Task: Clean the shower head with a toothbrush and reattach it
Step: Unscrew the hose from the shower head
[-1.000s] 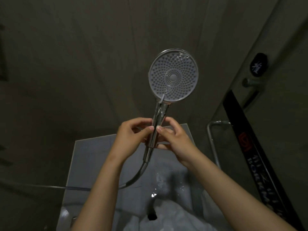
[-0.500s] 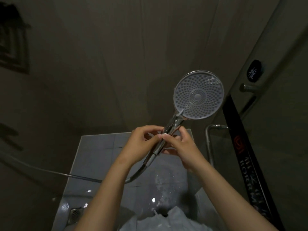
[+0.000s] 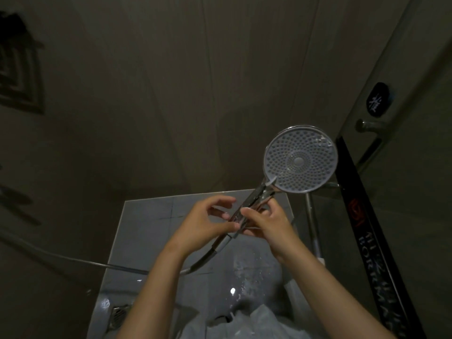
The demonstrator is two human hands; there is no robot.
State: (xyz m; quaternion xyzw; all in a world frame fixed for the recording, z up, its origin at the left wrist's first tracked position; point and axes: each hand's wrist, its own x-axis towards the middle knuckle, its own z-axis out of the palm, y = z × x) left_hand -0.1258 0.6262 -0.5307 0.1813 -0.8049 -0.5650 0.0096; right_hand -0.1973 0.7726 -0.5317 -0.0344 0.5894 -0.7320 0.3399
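room: dim shower stall, dark wall panels (image 3: pixel 171 81) at 12 o'clock, wet grey tiled floor (image 3: pixel 151 216) showing from centre down to 6 o'clock
shower head (image 3: pixel 300 159): off its mount, held up at about 2 o'clock from the hands; round nozzle face turned to the camera, droplets on it; chrome handle slants down toward 7 o'clock into the hands
hose (image 3: pixel 122 266): metal, leaves the handle's bottom end, curves down and runs off toward 9 o'clock
left hand (image 3: pixel 205 223): fingers curved, fingertips pinching the lower end of the handle just above the hose joint
right hand (image 3: pixel 266 221): fingers curled round the handle from the 3 o'clock side, a bit higher up than the left; the two hands nearly touch
glass door (image 3: pixel 415 192): 3 o'clock side, chrome knob (image 3: pixel 367 124) on it
oval sticker (image 3: pixel 378 99): black, on the glass at 2 o'clock, one white character, can't read it
black strip (image 3: pixel 367 228): diagonal on the glass, 3 to 5 o'clock; red logo, then white characters and Latin lettering that starts "BORRMA", rest unreadable
chrome rail (image 3: pixel 310 216): upright, just beside the right hand at 3 o'clock
floor drain (image 3: pixel 119 313): square grate at 7 o'clock
vent (image 3: pixel 19 67): square louvred grille on the wall at 10 o'clock
bottom edge: pale crumpled material (image 3: pixel 256 324) at 6 o'clock, fabric or plastic, can't tell
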